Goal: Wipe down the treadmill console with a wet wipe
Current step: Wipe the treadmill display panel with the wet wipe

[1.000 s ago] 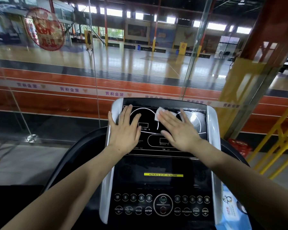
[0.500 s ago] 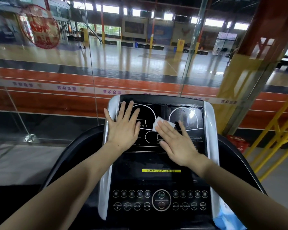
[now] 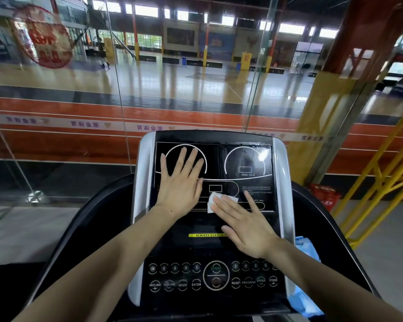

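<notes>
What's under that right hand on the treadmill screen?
A white wet wipe lies under the fingers of the right hand, pressed flat on the black console. Only its left and upper edges peek out; the rest, and the panel markings beneath the palm, are covered.

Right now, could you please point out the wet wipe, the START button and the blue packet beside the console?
wet wipe [image 3: 211,202]: head view, exposed white corner beyond the fingertips.
START button [image 3: 216,268]: head view, its green lettering.
blue packet [image 3: 304,248]: head view, upper crinkled edge.

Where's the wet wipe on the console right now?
In the head view, the white wet wipe lies flat under the right hand's fingertips, mid-panel on the black treadmill console, just right of the left hand.
</notes>
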